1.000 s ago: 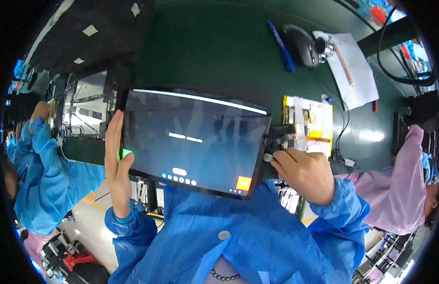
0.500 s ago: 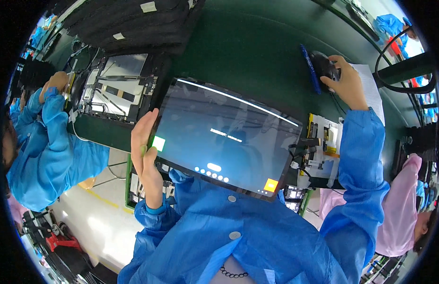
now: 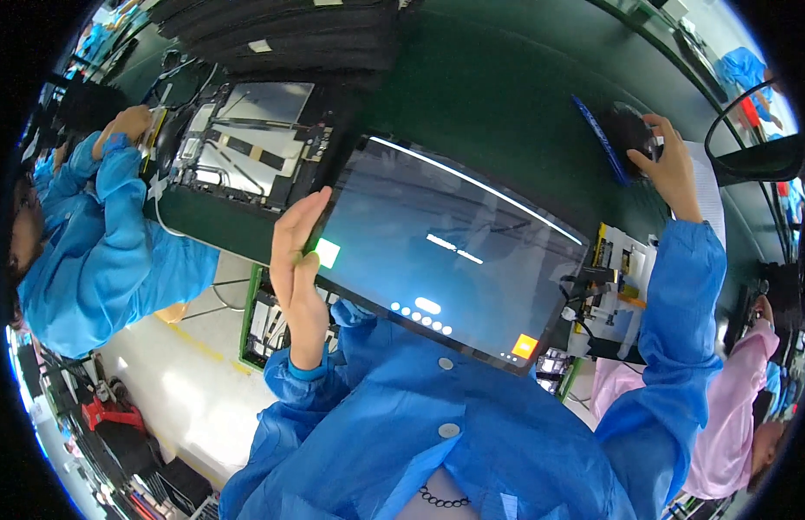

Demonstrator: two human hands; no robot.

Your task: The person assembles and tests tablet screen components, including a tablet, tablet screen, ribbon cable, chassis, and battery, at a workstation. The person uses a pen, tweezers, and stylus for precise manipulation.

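Note:
A large tablet (image 3: pixel 454 247) with a lit dark-blue screen is tilted in front of my chest. A green square and an orange square glow in its lower corners. My left hand (image 3: pixel 300 277) grips the tablet's left edge, its thumb at the front edge near the green square and the fingers stretched along the side. Over at the right of the dark green bench, my right hand (image 3: pixel 671 169) rests on a black computer mouse (image 3: pixel 629 130), fingers curved at its right side. A blue pen (image 3: pixel 600 140) lies just left of the mouse.
An opened device (image 3: pixel 255 143) with exposed inner parts lies on the left of the bench (image 3: pixel 480 78). Another opened one (image 3: pixel 617 277) sits under my right forearm. Dark foam sheets (image 3: pixel 290 35) are stacked at the back left. Co-workers sit at both sides.
The whole view has shifted, so the bench and tablet appear farther right. My left hand keeps its hold on the tablet, and my right hand stays at the mouse.

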